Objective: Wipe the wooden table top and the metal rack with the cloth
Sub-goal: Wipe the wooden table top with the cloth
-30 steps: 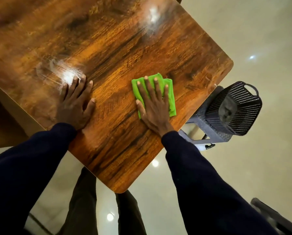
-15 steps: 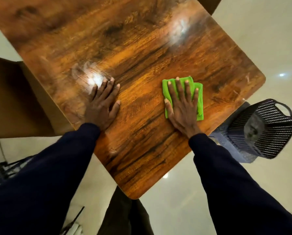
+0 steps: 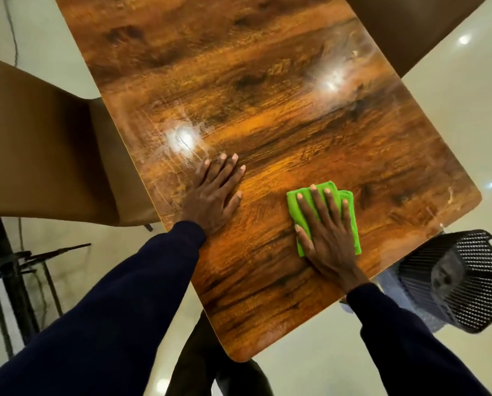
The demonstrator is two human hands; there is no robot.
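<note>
Nearest to you, your two dark navy sleeves (image 3: 110, 310) are reaching forward from the bottom edge over a glossy pale floor (image 3: 319, 355).

Both arms are ending on the wooden table top (image 3: 267, 104), whose rounded near corner is pointing back towards you.

Your left hand (image 3: 213, 195) is lying flat on the bare wood near the table's left edge, fingers straight and slightly spread, holding nothing.

Your right hand (image 3: 329, 241) is pressing down flat on the folded green cloth (image 3: 297, 208), fingers straight and fanned apart rather than curled round it. The cloth is lying on the near right part of the table top, showing past your fingertips and on both sides of the hand.

To the right, below the table's edge, a black perforated basket (image 3: 479, 298) with a loop handle is sitting tilted on something pale blue-grey. Something grey is lying inside it, too blurred to identify.

At lower left, the dark bars of a metal rack (image 3: 7, 267) are standing on the floor, well apart from the cloth.

Further out, a brown chair (image 3: 39, 155) is touching the table's left side. Ceiling lights are glaring off the wood, and another brown seat (image 3: 410, 27) is showing at the far right corner.
</note>
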